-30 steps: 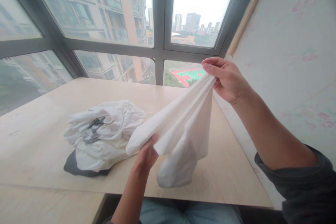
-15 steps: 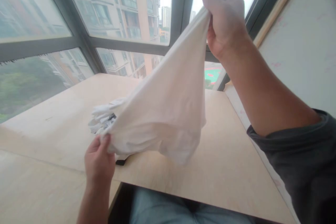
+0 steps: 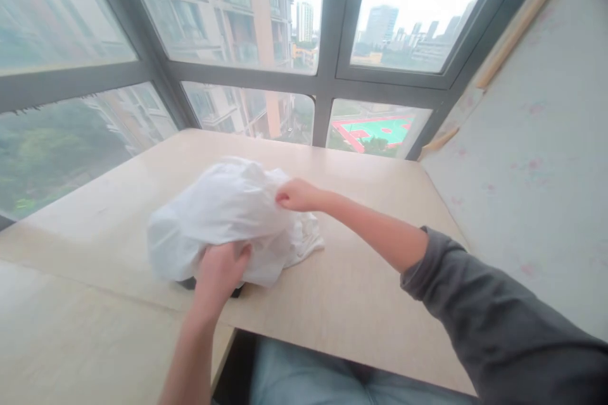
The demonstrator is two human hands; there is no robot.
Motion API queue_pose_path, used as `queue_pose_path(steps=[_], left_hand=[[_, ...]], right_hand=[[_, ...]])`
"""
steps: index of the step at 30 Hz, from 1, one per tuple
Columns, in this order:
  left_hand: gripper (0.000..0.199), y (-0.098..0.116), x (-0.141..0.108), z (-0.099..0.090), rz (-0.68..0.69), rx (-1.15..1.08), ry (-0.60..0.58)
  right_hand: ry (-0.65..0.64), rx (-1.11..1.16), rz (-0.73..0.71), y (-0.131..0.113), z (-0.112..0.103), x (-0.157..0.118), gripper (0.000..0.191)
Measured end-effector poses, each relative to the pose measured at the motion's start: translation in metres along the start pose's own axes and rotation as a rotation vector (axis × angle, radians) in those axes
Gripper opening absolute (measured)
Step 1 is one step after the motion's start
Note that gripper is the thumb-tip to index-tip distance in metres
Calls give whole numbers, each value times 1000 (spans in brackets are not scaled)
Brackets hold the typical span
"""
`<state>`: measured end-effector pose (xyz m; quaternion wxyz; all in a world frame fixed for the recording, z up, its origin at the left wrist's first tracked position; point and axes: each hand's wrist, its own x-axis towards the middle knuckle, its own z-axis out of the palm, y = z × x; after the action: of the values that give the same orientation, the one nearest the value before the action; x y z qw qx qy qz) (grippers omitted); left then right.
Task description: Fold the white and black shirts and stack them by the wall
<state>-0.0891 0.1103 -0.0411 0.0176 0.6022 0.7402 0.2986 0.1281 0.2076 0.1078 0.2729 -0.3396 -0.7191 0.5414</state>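
A white cloth [image 3: 228,202], soft and puffed up like a garment, lies bunched over the wooden tabletop. My right hand [image 3: 300,195] is closed on its right side, fingers curled into the fabric. At the near edge, my left hand [image 3: 224,266] grips the cloth, its thumb on top and the other fingers mostly hidden in the folds. More crumpled white fabric [image 3: 306,237] rests on the table under and to the right of the raised part. Something black [image 3: 189,283] peeks out below the cloth near my left wrist; most of it is covered.
The pale wooden tabletop [image 3: 361,278] reaches back to grey-framed windows [image 3: 327,76]. A seam crosses it at left, and its near edge has a cut-out above my legs [image 3: 304,373]. A flower-patterned wall [image 3: 532,177] stands close on the right.
My right hand has come down from high up, lowering the stretched cloth onto the table. My left hand has shifted slightly right and forward. The cloth now covers the crumpled pile with dark print.
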Motion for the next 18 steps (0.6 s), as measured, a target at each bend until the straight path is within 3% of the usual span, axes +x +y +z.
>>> queue_pose_path(steps=[4, 7, 9, 12, 15, 18], left_hand=[[30, 5, -33, -2, 79, 102, 161], [30, 11, -63, -10, 45, -50, 245], [30, 20, -77, -2, -100, -246, 125], [35, 47, -87, 32, -278, -588, -175], [41, 95, -90, 74, -239, -821, -431], [42, 148, -90, 102, -107, -950, -728]], right_hand=[[57, -37, 102, 80, -12, -37, 31], [149, -57, 190, 136, -33, -68, 24], [303, -25, 262, 169, -44, -90, 19], [494, 30, 315, 204, -46, -124, 30], [628, 60, 303, 223, -31, -158, 41], [793, 82, 290, 235, -14, -188, 45]])
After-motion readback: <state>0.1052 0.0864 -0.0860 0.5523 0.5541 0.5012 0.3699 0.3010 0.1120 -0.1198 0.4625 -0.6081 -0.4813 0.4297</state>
